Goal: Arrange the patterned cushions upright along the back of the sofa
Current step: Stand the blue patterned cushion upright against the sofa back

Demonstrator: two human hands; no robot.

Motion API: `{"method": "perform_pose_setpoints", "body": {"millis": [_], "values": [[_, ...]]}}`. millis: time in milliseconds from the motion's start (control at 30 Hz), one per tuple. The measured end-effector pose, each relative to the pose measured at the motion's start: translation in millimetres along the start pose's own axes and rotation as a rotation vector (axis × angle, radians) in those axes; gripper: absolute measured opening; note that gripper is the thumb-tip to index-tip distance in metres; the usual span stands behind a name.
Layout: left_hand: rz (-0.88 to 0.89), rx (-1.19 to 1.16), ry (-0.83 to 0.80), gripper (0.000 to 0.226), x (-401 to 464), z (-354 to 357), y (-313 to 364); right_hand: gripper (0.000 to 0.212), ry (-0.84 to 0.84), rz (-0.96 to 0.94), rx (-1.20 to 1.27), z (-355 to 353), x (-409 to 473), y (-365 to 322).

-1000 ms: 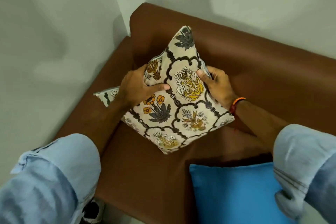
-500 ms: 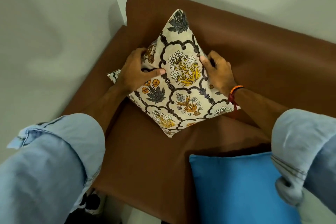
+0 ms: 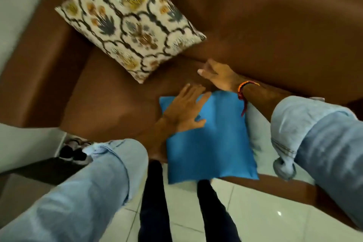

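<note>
Though motion-blurred, both hands [image 3: 204, 94] spread and empty over blue cushion [image 3: 212, 143], patterned cushion [image 3: 125, 21] top cropped.

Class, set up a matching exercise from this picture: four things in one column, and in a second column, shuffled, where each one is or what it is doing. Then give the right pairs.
Things
1. patterned cushion
2. blue cushion
3. left hand
4. right hand

Places or states
A. lying flat on the seat near its front edge
B. open, palm down on blue fabric
C. propped in the sofa's corner, touched by neither hand
D. open, just beyond the blue cushion's far edge, where seat meets backrest

Pairs: 1-C, 2-A, 3-B, 4-D
</note>
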State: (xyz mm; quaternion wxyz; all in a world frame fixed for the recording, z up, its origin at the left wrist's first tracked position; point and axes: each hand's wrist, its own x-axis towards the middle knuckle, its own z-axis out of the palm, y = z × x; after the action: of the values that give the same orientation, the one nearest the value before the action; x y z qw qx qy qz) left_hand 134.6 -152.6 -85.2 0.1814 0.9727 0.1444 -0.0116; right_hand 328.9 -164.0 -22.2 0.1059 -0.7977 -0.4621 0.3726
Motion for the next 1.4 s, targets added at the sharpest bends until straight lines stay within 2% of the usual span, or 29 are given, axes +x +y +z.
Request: {"method": "perform_pose_setpoints", "body": {"millis": [167, 233, 267, 333, 367, 400, 500, 533, 567, 633, 700, 733, 767, 833, 867, 900, 967, 1033, 1100, 1267, 1333, 1400], "values": [[-0.029, 0.063, -0.180, 0.125, -54, 124, 133, 0.040, -0.205, 0.025, -0.109, 30, -54, 103], [-0.095, 0.112, -0.231, 0.135, -73, 148, 160, 0.036, -0.232, 0.014, -0.169, 41, -65, 129], [-0.136, 0.129, -0.242, 0.131, -77, 156, 172, 0.032, -0.234, 0.002, -0.181, 47, -70, 141], [-0.165, 0.183, -0.241, 0.102, -73, 159, 181, 0.032, -0.228, -0.026, -0.164, 53, -76, 152], [-0.179, 0.225, -0.248, 0.088, -70, 157, 182, 0.041, -0.239, -0.042, -0.152, 54, -77, 156], [-0.183, 0.251, -0.234, 0.084, -67, 153, 180, 0.053, -0.263, -0.067, -0.144, 52, -78, 159], [-0.162, 0.215, -0.240, 0.107, -58, 115, 165, 0.088, -0.320, -0.217, -0.207, 30, -82, 167], [-0.145, 0.196, -0.229, 0.107, -55, 94, 155, 0.097, -0.303, -0.276, -0.274, 21, -84, 175], [-0.121, 0.192, -0.158, 0.103, -51, 73, 142, 0.105, -0.269, -0.326, -0.364, 13, -87, 185], [-0.052, 0.240, 0.085, 0.089, -36, 22, 107, 0.119, -0.191, -0.331, -0.498, -2, -95, 205], [-0.045, 0.289, 0.309, 0.078, -16, -27, 68, 0.124, -0.121, -0.249, -0.333, -5, -98, 212], [-0.051, 0.304, 0.325, 0.083, -7, -47, 55, 0.128, -0.059, -0.206, -0.152, -2, -94, 208], [-0.052, 0.331, 0.240, 0.096, 5, -63, 43, 0.128, 0.022, -0.179, 0.042, 2, -85, 199], [-0.122, 0.390, -0.052, 0.122, 25, -78, 28, 0.099, 0.133, -0.126, 0.333, 6, -58, 178], [-0.174, 0.414, -0.133, 0.128, 35, -83, 20, 0.085, 0.150, -0.091, 0.414, 3, -45, 165], [-0.239, 0.402, -0.139, 0.132, 44, -87, 14, 0.076, 0.143, -0.065, 0.474, -1, -33, 156], [-0.316, 0.338, -0.030, 0.128, 62, -101, -2, 0.066, 0.133, -0.037, 0.520, -13, -16, 141], [-0.298, 0.272, 0.106, 0.115, 76, -113, -20, 0.060, 0.145, -0.026, 0.537, -33, -5, 130], [-0.262, 0.181, 0.171, 0.109, 88, -122, -36, 0.052, 0.177, -0.040, 0.579, -57, 1, 123], [-0.244, -0.357, 0.172, 0.100, 119, -137, -70, 0.054, 0.281, -0.086, 0.457, -114, 10, 106], [-0.243, -0.472, 0.151, 0.096, 131, -130, -76, 0.054, 0.311, -0.098, 0.397, -126, 15, 104], [-0.233, -0.477, 0.129, 0.092, 142, -119, -82, 0.057, 0.321, -0.104, 0.331, -132, 21, 103]]}}
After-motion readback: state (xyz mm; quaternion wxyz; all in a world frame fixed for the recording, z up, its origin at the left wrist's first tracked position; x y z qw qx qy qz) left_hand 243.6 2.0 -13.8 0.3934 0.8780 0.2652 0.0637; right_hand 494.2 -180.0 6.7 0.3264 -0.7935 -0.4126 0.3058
